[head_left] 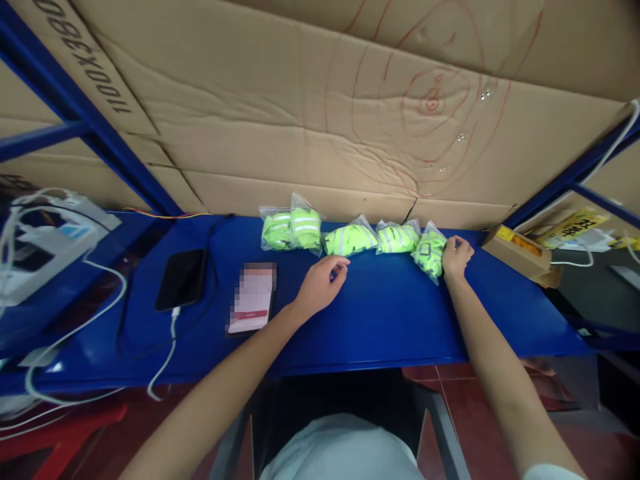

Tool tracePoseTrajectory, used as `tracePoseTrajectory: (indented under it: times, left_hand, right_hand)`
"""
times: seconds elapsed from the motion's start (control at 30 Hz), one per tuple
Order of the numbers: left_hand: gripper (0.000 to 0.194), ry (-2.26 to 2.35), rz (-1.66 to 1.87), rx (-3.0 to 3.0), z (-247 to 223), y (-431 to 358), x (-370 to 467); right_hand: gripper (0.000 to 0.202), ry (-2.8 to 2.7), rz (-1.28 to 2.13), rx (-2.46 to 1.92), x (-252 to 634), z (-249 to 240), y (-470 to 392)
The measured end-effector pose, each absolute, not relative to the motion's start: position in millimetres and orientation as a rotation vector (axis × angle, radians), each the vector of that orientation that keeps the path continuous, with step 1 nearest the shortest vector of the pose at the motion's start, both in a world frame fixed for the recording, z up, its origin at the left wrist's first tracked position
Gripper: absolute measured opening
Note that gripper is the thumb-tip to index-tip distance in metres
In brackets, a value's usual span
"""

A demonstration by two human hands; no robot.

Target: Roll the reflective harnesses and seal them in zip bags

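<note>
Loosely, left hand curls near 5 bagged neon bundles; right hand touches the rightmost bundle, grip unclear

Bagged bundles lie along the table before the cardboard, two phones to their front left.

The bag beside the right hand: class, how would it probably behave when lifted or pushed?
The bag would probably be floppy: its clear plastic is wrinkled around what looks like bunched green cloth. That shiny plastic may feel slippery. Its lumpy shape, lying on the table, suggests sliding rather than rolling.
</note>
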State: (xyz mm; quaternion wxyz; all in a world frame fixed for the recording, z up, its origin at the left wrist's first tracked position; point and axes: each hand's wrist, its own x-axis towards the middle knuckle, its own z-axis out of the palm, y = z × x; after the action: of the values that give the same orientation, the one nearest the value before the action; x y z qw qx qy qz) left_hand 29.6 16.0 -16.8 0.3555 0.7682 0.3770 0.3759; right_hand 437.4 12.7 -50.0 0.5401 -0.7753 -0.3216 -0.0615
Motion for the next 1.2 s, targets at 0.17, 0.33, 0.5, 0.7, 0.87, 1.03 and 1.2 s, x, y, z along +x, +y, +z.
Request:
tracePoseTrajectory:
  times: [0.17,0.33,0.5,0.7,0.87,1.03,1.2]
  left_hand:
    - [0.026,1.089,1.085,2.226,-23.7,20.1,28.7]
    - [0.040,1.199,1.049,2.396,-28.9,19.6,29.4]
    - [0.068,1.256,0.953,2.540,-14.3,34.0,47.0]
    - [0.068,1.368,0.874,2.528,2.6,59.1,70.2]
    - [0.047,1.235,1.010,2.544,8.0,41.1,55.8]
    - [0.043,1.105,1.106,2.587,2.9,28.1,44.7]
    - [0.049,1.181,1.128,2.551,-6.0,23.8,43.8]
  right_hand:
    - [0.046,-0.900,-0.238,-1.893,415.7,-39.9,3.4]
    - [0.040,-1.098,-0.147,-1.893,405.1,-36.4,1.4]
    - [0.044,-0.880,-0.118,-1.959,411.2,-35.3,-2.2]
    - [0.052,-0.700,-0.158,-1.826,406.7,-10.2,-21.3]
    - [0.045,-1.068,0.191,-1.606,345.4,2.5,-13.8]
    - [0.041,-1.235,0.722,-1.468,271.3,-9.4,20.3]
    - [0.032,-1.147,1.197,-1.411,259.8,-20.7,18.5]
